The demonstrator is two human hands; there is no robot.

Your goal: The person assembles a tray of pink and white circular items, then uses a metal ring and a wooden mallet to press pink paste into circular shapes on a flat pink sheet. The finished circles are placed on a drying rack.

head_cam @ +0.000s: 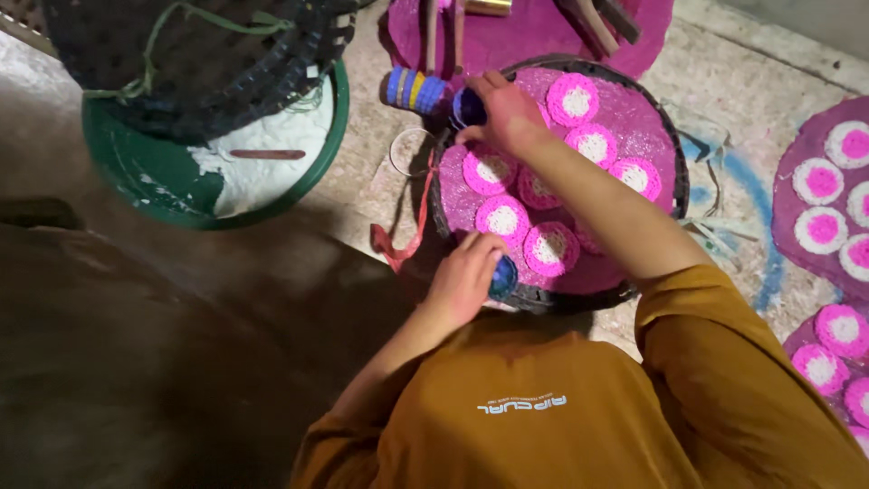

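While both hands grip small blue rings, pink-and-white discs [549, 247] fill the round tray [674, 172].
Left hand [466, 276] clutches its ring [503, 277] at the tray's near rim; right hand [505, 113] holds another [467, 107] at the far-left rim.

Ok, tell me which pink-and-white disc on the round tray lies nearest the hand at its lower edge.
The disc just above the left hand; the others lie farther right or up.

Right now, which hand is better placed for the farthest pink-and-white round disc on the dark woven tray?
Probably the right hand: it is beside that disc, while the left hand is at the near rim of the tray.
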